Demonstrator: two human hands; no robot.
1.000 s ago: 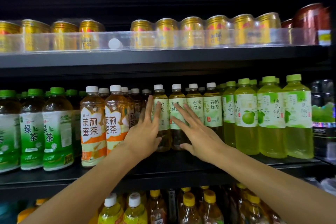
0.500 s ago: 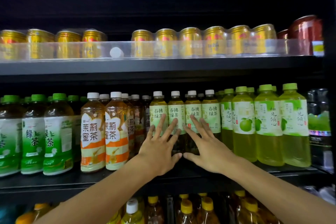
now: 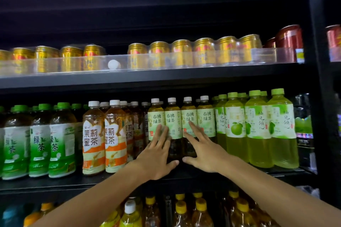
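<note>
Bare forearms, slim and smooth, uncovered all the way from below the shelf point(image 3: 46, 185) up to the wrists. Likewise bare the left hand point(image 3: 156, 159) and right hand point(image 3: 206, 155), with long, slender fingers point(image 3: 161, 136). Fingertips of the left hand blurred, above the shelf.

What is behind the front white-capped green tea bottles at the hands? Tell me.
Behind the front bottles, more white caps peek through the gaps, so another row stands there. Their bodies are covered by the front row; how far back they go is hidden.
</note>
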